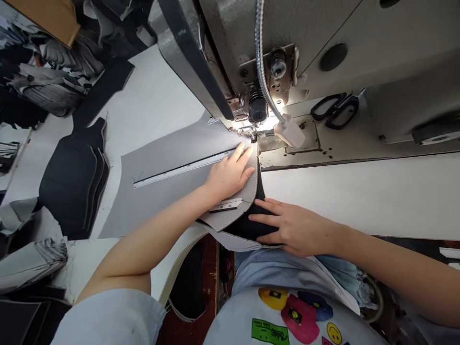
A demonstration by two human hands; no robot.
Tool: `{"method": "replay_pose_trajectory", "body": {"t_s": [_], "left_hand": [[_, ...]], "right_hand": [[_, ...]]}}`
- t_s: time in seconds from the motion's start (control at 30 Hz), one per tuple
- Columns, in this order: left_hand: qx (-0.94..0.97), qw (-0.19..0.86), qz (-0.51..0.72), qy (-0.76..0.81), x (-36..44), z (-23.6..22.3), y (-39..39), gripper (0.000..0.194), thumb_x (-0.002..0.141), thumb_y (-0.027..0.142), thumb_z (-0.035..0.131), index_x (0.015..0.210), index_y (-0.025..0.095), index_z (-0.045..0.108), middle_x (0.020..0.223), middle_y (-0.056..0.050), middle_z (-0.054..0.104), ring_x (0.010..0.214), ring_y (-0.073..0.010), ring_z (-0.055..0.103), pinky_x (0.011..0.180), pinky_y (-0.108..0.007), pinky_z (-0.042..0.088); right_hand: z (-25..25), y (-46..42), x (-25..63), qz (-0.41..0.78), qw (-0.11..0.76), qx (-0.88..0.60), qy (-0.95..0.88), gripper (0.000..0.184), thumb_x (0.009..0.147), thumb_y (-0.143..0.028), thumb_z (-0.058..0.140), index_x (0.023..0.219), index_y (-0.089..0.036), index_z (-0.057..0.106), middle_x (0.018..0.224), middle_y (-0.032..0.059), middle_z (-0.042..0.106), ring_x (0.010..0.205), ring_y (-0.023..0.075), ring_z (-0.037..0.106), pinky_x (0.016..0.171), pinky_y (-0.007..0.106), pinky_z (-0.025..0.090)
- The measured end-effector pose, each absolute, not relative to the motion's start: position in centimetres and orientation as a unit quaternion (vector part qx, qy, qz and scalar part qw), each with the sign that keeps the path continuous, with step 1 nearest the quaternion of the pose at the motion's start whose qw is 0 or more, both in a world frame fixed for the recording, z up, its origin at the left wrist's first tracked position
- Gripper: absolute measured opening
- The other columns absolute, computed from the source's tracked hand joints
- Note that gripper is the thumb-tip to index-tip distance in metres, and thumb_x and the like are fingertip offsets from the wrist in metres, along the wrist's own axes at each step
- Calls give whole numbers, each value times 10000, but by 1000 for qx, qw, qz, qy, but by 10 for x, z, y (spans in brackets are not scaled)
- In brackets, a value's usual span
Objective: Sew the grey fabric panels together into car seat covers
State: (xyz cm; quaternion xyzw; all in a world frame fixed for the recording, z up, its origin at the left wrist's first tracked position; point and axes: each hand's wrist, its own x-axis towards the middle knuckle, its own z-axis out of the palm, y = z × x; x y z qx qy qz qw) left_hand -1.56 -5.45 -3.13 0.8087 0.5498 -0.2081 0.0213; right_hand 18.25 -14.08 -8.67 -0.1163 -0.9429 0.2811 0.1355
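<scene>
The left hand (230, 172) lies flat, palm down, fingers slightly parted, on a light-grey woven fabric piece with a curved edge (248, 191); it pinches nothing. The right hand (291, 225) is spread, its fingertips resting on smooth black fabric (244, 224) that shows beneath that curved edge. Just on the near side of the left hand, a short white strip with a dark edge (226, 205) lies on the woven piece. To the left of the left hand stretches a broad, smooth grey fabric panel (158, 158), crossed by a long, narrow white slit-like band (179, 171).

Just beyond the left fingertips, the metal presser foot (253, 136) of a large grey sewing machine (334, 24) stands at the woven piece's edge. A white lamp head on a braided metal cable (290, 132) glows beside it. Farther beyond the right hand are black-handled scissors (336, 110). The white worktop (359, 191) extends past both hands; well left of them sit stacked black fabric pieces (70, 182) and bundled grey cloth (53, 88).
</scene>
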Motion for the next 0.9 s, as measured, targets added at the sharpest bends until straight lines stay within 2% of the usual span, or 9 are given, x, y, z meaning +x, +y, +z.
{"method": "replay_pose_trajectory", "body": {"t_s": [0.13,0.23,0.37,0.5,0.57,0.63,0.7,0.77,0.9], "left_hand": [[803,55,-198,559,-15,-30,-50,576,1012,419,324,1563,264,262,1649,-21,208,1245,-331,568,945,-449,529],[800,62,-187,566,-12,-30,-46,577,1006,425,351,1555,262,279,1650,-27,208,1241,-333,570,962,-446,519],[801,41,-177,570,-10,-34,-35,530,1003,423,382,1504,249,374,1641,-52,238,1235,-327,570,981,-428,497],[814,19,-154,560,-11,-29,-35,486,1007,407,373,1430,185,463,1602,-104,310,1260,-319,536,992,-413,482],[823,25,-159,544,-10,-21,-46,541,979,469,426,1421,160,469,1526,-149,401,1260,-328,525,959,-399,497],[832,41,-196,517,-8,-12,-61,677,907,522,531,1460,146,420,1387,-178,511,1189,-332,567,884,-385,525],[828,51,-252,499,-6,-4,-73,778,861,465,586,1521,148,325,1250,-169,591,1071,-319,629,806,-377,541],[812,60,-291,502,-6,2,-77,735,883,345,523,1551,173,271,1171,-143,646,995,-303,665,776,-376,541],[776,135,-260,558,-19,6,-62,636,907,190,344,1542,218,320,1036,-85,726,898,-252,698,746,-337,536]], "right_hand": [[-88,-145,183,266,134,-112,-948,426,859,-209,620,1280,-219,682,1523,164,442,1466,408,268,1185,610,270],[-89,-140,187,265,138,-109,-948,430,853,-193,613,1276,-222,683,1509,158,465,1457,397,296,1180,591,298],[-90,-122,192,258,154,-114,-947,444,829,-182,645,1268,-233,688,1498,137,486,1447,371,335,1173,553,335],[-87,-112,193,240,163,-126,-949,396,836,-156,632,1218,-217,716,1465,131,525,1436,357,363,1168,538,347],[-84,-113,191,226,167,-137,-950,363,859,-178,616,1207,-204,717,1439,132,550,1416,346,399,1165,530,353],[-79,-117,187,208,171,-153,-951,348,883,-229,606,1213,-178,707,1391,150,585,1378,341,451,1161,533,358],[-76,-122,181,183,176,-177,-951,349,907,-274,594,1221,-165,699,1350,173,607,1337,342,499,1150,547,364],[-76,-125,176,157,186,-185,-952,324,926,-272,578,1204,-174,712,1325,181,623,1305,341,534,1135,547,380],[-86,-131,175,135,208,-162,-955,283,948,-249,556,1147,-185,745,1320,148,641,1312,337,531,1129,518,400]]}}
